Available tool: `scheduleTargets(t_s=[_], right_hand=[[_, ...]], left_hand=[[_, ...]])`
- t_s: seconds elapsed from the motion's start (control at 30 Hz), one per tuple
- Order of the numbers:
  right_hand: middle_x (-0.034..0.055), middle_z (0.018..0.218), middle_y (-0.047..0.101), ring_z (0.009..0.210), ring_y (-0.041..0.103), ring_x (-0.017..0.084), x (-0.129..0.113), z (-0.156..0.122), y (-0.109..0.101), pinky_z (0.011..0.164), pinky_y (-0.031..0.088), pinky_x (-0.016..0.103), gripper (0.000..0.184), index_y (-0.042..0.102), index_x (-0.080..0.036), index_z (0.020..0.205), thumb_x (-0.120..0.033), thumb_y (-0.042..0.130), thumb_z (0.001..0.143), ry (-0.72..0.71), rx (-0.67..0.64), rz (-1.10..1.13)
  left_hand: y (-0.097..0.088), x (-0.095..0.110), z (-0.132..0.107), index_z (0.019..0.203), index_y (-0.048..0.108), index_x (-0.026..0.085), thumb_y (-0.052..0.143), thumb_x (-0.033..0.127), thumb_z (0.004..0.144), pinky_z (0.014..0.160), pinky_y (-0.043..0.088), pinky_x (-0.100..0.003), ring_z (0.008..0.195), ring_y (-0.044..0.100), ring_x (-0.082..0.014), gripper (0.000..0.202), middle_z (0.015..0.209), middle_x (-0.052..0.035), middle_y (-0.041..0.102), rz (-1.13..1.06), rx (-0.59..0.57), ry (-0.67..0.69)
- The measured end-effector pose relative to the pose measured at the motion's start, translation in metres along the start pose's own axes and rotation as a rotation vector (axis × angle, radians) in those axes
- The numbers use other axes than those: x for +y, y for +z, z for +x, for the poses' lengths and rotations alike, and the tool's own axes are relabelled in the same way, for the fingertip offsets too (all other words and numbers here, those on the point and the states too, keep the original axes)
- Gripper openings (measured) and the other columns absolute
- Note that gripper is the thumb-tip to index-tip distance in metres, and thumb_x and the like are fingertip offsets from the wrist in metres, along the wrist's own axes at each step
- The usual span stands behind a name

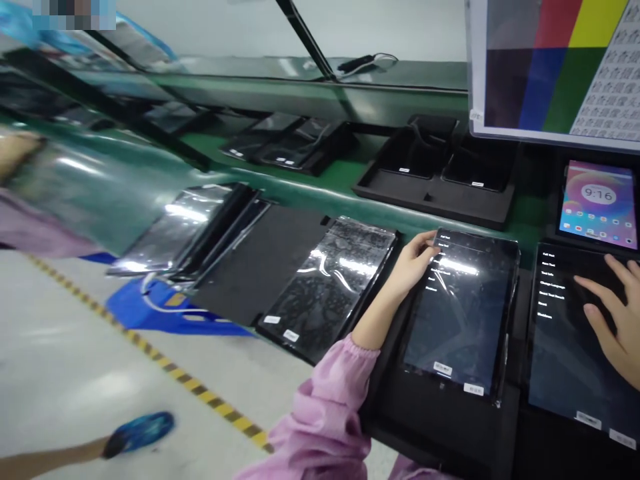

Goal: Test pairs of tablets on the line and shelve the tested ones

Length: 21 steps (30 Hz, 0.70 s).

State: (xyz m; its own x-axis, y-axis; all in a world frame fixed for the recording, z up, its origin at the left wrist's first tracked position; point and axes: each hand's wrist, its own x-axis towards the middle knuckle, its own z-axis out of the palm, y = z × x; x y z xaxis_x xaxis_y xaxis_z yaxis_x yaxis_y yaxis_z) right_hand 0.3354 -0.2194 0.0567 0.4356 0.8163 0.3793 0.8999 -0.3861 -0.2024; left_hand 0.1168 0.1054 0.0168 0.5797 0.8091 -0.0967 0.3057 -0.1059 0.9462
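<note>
A tablet [460,313] with a dark screen and a short white text menu lies in a black foam tray in front of me. My left hand [414,263] reaches to its upper left edge, fingertips touching the screen beside the menu and not wrapped around the tablet. To the right is a second tablet [560,367] showing the same kind of menu. Over its upper part, my right hand [617,310] has its fingers spread; whether a fingertip touches the glass is unclear. Small white labels sit along the lower edges of both tablets.
Left of my arm lies a film-covered tablet [330,280] in a foam tray [260,260]. Further left are stacked tablets [180,220]. Behind, a foam tray [435,193] holds two more. A lit tablet [597,203] stands below a colour chart [550,67]. Another person's hand [17,153] is far left.
</note>
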Motion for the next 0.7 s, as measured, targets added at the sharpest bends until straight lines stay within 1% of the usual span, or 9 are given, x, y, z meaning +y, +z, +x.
scheduleTargets(t_s=[0.13, 0.2, 0.27, 0.33, 0.4, 0.5, 0.6, 0.7], right_hand=[[0.0094, 0.163, 0.04, 0.154, 0.029, 0.042, 0.001, -0.007, -0.008, 0.122, 0.015, 0.073, 0.04, 0.065, -0.029, 0.128, -0.049, 0.038, 0.106, 0.038, 0.033, 0.064], [0.009, 0.164, 0.039, 0.154, 0.028, 0.042, -0.002, -0.01, -0.015, 0.123, 0.014, 0.072, 0.041, 0.064, -0.029, 0.13, -0.05, 0.038, 0.106, 0.058, 0.029, 0.079], [0.0084, 0.165, 0.038, 0.154, 0.028, 0.041, -0.005, -0.016, -0.024, 0.123, 0.014, 0.07, 0.042, 0.061, -0.029, 0.134, -0.052, 0.039, 0.106, 0.074, 0.028, 0.094], [0.009, 0.166, 0.034, 0.155, 0.026, 0.041, -0.008, -0.024, -0.032, 0.124, 0.014, 0.07, 0.044, 0.055, -0.029, 0.14, -0.054, 0.042, 0.106, 0.09, -0.012, 0.108], [0.0106, 0.168, 0.03, 0.155, 0.025, 0.043, -0.009, -0.036, -0.037, 0.123, 0.015, 0.071, 0.051, 0.048, -0.029, 0.147, -0.057, 0.045, 0.105, 0.098, -0.076, 0.11], [0.0117, 0.169, 0.026, 0.154, 0.025, 0.045, -0.005, -0.058, -0.042, 0.12, 0.018, 0.075, 0.065, 0.038, -0.03, 0.155, -0.065, 0.049, 0.101, 0.104, -0.165, 0.089], [0.0108, 0.171, 0.022, 0.154, 0.024, 0.047, 0.0, -0.079, -0.044, 0.117, 0.021, 0.079, 0.078, 0.029, -0.032, 0.162, -0.071, 0.051, 0.097, 0.129, -0.243, 0.044], [0.0104, 0.172, 0.019, 0.154, 0.023, 0.049, 0.002, -0.093, -0.043, 0.114, 0.027, 0.081, 0.089, 0.022, -0.032, 0.165, -0.075, 0.052, 0.094, 0.1, -0.293, -0.002]], left_hand=[[0.001, 0.0, 0.0, 0.128, 0.067, 0.015, 0.071, 0.039, 0.078, 0.092, 0.055, -0.037, 0.096, 0.07, -0.0241, 0.056, 0.101, -0.0063, 0.072, -0.006, -0.017, 0.007], [0.001, 0.0, 0.0, 0.131, 0.065, 0.014, 0.071, 0.041, 0.079, 0.096, 0.054, -0.039, 0.098, 0.07, -0.0249, 0.059, 0.104, -0.0076, 0.072, -0.005, -0.019, 0.013], [0.0, 0.0, -0.001, 0.136, 0.061, 0.013, 0.069, 0.042, 0.081, 0.104, 0.051, -0.042, 0.107, 0.069, -0.027, 0.063, 0.112, -0.0105, 0.072, -0.003, -0.015, 0.021], [-0.004, 0.001, -0.007, 0.141, 0.056, 0.013, 0.067, 0.045, 0.082, 0.114, 0.044, -0.045, 0.122, 0.064, -0.03, 0.068, 0.126, -0.0141, 0.069, -0.003, -0.016, 0.032], [-0.009, 0.002, -0.019, 0.146, 0.051, 0.015, 0.068, 0.047, 0.082, 0.122, 0.036, -0.047, 0.138, 0.055, -0.0323, 0.073, 0.144, -0.0156, 0.061, -0.002, -0.033, 0.04], [-0.02, 0.004, -0.047, 0.155, 0.042, 0.023, 0.071, 0.05, 0.085, 0.13, 0.027, -0.048, 0.155, 0.036, -0.0331, 0.081, 0.166, -0.0121, 0.041, 0.082, -0.108, 0.04], [-0.032, 0.003, -0.077, 0.163, 0.025, 0.027, 0.068, 0.054, 0.09, 0.132, 0.022, -0.052, 0.162, 0.02, -0.0333, 0.089, 0.175, -0.0094, 0.022, 0.197, -0.217, 0.025], [-0.043, 0.0, -0.102, 0.166, 0.012, 0.031, 0.067, 0.056, 0.093, 0.131, 0.019, -0.057, 0.163, 0.01, -0.035, 0.095, 0.178, -0.0089, 0.009, 0.264, -0.302, 0.014]])
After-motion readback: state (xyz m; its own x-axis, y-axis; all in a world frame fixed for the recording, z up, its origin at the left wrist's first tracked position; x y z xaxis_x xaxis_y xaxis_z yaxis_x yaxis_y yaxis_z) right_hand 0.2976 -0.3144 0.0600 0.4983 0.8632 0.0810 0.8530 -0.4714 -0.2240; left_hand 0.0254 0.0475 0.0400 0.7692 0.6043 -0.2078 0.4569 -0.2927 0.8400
